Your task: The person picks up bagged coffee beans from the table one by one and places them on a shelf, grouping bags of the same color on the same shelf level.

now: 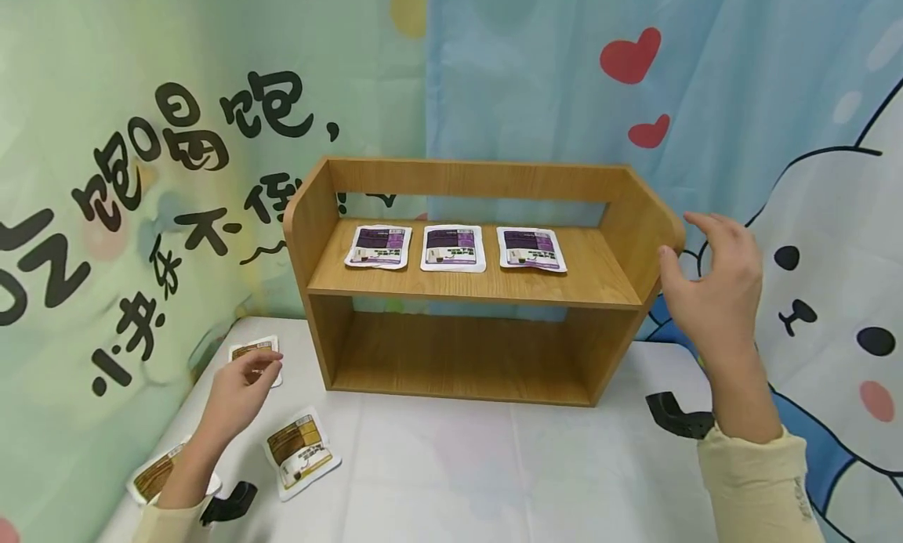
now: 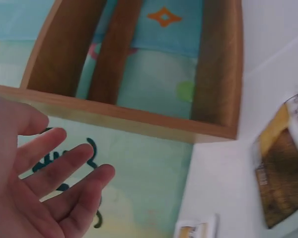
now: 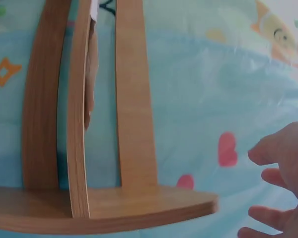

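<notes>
1. Three purple-labelled packets (image 1: 452, 248) lie in a row on the upper board of the wooden shelf (image 1: 462, 288), apart from one another; the even spacing and shared facing probably keep each label easy to read.
2. The wooden shelf stands toward the back of the desk (image 1: 423, 465), its open front toward the person, which seems to leave both levels within reach.
3. Three gold-labelled packets lie loose on the desk, to the left: a near one (image 1: 302, 454), one by the left hand (image 1: 262, 345) and one partly hidden by the left forearm (image 1: 154, 479). Their differing angles suggest they are merely put down, not arranged.
4. The left hand (image 1: 236, 394) hangs above its packet, its grip loose, fingers relaxed around nothing.
5. The right hand (image 1: 719, 292) is raised beside the shelf's right side, its grip wide and empty, perhaps just keeping clear.
</notes>
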Motion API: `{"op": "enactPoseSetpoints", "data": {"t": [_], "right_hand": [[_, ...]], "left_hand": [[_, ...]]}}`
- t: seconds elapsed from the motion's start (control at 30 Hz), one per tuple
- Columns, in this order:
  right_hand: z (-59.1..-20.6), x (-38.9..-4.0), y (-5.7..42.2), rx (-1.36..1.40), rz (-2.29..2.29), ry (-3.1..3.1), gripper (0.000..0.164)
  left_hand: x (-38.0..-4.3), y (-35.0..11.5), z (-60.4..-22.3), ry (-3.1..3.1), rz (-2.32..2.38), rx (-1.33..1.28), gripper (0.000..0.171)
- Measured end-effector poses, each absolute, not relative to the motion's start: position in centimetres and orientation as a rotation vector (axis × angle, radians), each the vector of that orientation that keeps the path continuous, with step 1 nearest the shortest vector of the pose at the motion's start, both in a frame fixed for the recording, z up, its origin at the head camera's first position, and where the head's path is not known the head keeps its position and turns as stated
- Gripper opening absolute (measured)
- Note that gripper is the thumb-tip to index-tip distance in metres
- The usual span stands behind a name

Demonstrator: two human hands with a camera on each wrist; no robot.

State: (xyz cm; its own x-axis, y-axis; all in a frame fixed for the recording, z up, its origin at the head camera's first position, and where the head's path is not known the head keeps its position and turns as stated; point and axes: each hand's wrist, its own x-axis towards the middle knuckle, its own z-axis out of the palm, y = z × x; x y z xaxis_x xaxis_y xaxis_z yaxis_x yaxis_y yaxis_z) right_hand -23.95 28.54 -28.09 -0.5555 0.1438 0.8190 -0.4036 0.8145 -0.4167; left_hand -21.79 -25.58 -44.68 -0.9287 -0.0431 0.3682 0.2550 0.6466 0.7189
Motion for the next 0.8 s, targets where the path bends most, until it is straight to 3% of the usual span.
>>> {"op": "enactPoseSetpoints", "data": {"t": [0.2, 0.47, 0.6, 0.8], "right_hand": [[-28.3, -26.4, 29.2, 0.085, 0.872, -2.165, 0.053], [-30.1, -28.9, 29.3, -0.075, 0.909, -2.106, 0.042], [-30.3, -29.6, 29.3, -0.113, 0.842, -2.074, 0.040], [-30.6, -30.5, 28.8, -0.155, 0.780, -2.152, 0.044]], "left_hand": [[-20.8, -26.1, -47.3, -2.589, -1.196, -0.179, 0.018], [-19.7, -25.4, -50.8, -2.787, -1.158, -0.114, 0.027], [-18.7, -24.8, -51.3, -2.880, -0.862, -0.014, 0.040], [-17.4, -24.1, -52.2, -2.997, -0.653, 0.367, 0.076]]}}
